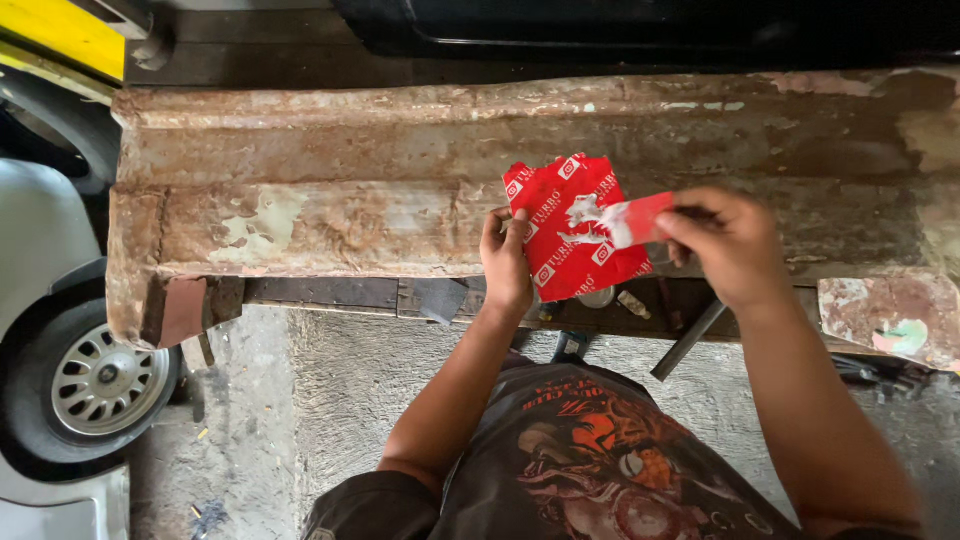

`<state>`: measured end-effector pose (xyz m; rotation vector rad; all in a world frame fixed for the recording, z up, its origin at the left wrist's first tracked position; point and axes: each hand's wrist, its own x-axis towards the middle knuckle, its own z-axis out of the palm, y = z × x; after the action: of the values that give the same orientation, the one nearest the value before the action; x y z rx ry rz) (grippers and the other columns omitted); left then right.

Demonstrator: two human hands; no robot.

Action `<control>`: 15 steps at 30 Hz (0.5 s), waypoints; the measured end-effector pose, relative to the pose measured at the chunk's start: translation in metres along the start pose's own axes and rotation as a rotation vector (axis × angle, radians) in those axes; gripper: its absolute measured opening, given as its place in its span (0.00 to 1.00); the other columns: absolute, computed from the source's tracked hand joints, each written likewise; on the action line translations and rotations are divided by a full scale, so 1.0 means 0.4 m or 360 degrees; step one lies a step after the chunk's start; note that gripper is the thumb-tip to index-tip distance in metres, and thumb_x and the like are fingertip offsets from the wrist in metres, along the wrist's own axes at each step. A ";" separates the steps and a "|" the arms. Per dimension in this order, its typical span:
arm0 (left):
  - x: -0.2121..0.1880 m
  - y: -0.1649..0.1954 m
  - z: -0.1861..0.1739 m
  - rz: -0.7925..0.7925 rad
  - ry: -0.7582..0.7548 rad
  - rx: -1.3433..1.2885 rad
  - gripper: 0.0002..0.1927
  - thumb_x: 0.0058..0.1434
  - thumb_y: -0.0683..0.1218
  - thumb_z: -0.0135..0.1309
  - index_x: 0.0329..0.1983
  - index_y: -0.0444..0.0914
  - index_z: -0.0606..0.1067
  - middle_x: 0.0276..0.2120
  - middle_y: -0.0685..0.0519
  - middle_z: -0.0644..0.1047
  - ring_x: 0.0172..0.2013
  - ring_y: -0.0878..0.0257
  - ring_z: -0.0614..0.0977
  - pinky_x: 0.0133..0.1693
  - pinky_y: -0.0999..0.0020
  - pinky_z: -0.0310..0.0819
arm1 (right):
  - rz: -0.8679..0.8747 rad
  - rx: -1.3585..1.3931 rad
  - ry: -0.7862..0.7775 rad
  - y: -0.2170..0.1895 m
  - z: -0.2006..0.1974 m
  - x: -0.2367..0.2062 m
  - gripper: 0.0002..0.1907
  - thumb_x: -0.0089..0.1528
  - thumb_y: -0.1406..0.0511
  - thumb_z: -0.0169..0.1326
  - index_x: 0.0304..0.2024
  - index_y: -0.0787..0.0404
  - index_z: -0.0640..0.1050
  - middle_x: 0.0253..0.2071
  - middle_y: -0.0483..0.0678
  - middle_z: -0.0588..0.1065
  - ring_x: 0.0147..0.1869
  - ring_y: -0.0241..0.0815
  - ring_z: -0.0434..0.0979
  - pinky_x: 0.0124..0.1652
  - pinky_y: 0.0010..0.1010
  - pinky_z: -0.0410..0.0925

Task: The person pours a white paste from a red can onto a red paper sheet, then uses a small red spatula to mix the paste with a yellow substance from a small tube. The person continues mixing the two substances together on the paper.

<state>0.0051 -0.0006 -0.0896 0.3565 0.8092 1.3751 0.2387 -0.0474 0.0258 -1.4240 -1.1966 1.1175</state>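
Nearest: dark printed T-shirt (590, 470) of the person, seen from above, both forearms extended forward over the concrete floor (330, 390).

Left hand (506, 262): clenched on the lower left edge of a red printed cardboard packet with white square markings (565, 225), thumb on the face, fingers behind. The packet stands roughly upright, tilted, its face to the camera, in front of the bench edge.

Right hand (730, 245): fingertips pinched on the outer end of a torn red strip of the packet's flap (640, 218). The strip runs nearly level, its long axis left to right, from the white ragged tear at the packet's middle out to the right-hand pinch. The packet thus lies left of the right grip and just right of the left grip; the left hand is nearer its body.

Beyond: long rusted metal bench with flaking pale paint (330, 200), running across the view, the packet held against its front lip. Under it, small items, too dim to identify.

Far left: silver-spoked car wheel (100, 380) beside white bodywork.
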 end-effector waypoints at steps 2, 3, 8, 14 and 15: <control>-0.004 -0.003 0.002 0.0005 0.0010 0.0017 0.08 0.71 0.42 0.53 0.47 0.35 0.69 0.36 0.50 0.78 0.34 0.68 0.77 0.36 0.71 0.74 | 0.0092 -0.0200 0.0023 -0.007 0.012 0.001 0.09 0.65 0.70 0.60 0.47 0.67 0.81 0.32 0.46 0.79 0.29 0.32 0.73 0.28 0.25 0.66; -0.006 -0.002 0.001 -0.0004 0.0027 0.0017 0.08 0.70 0.42 0.53 0.47 0.35 0.69 0.35 0.50 0.78 0.33 0.68 0.77 0.35 0.71 0.73 | 0.0139 -0.0303 0.0032 -0.011 0.016 0.003 0.09 0.65 0.69 0.60 0.47 0.67 0.81 0.32 0.46 0.79 0.28 0.31 0.72 0.27 0.25 0.65; -0.013 -0.003 -0.002 0.0081 0.0046 0.0036 0.08 0.70 0.42 0.52 0.48 0.35 0.69 0.35 0.50 0.78 0.33 0.68 0.76 0.36 0.72 0.73 | -0.0096 -0.0778 -0.0009 -0.028 0.031 0.003 0.12 0.63 0.67 0.62 0.48 0.65 0.82 0.35 0.47 0.81 0.33 0.33 0.77 0.33 0.26 0.69; -0.018 -0.018 -0.004 0.0193 0.0050 0.0069 0.07 0.70 0.41 0.53 0.48 0.34 0.69 0.35 0.51 0.78 0.34 0.70 0.75 0.37 0.73 0.71 | -0.0129 -0.1210 0.0080 -0.042 0.061 0.002 0.12 0.64 0.64 0.62 0.48 0.62 0.82 0.37 0.52 0.82 0.35 0.41 0.83 0.36 0.30 0.72; -0.018 -0.021 -0.004 0.0197 0.0036 0.0064 0.07 0.70 0.41 0.52 0.47 0.35 0.68 0.35 0.51 0.78 0.34 0.70 0.76 0.37 0.73 0.71 | -0.0152 -0.1250 0.0108 -0.046 0.063 0.002 0.12 0.64 0.64 0.61 0.49 0.62 0.82 0.37 0.52 0.82 0.35 0.42 0.83 0.36 0.30 0.72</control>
<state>0.0101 -0.0096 -0.0940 0.4288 0.8460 1.4819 0.2112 -0.0423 0.0403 -1.9269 -1.7335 0.5255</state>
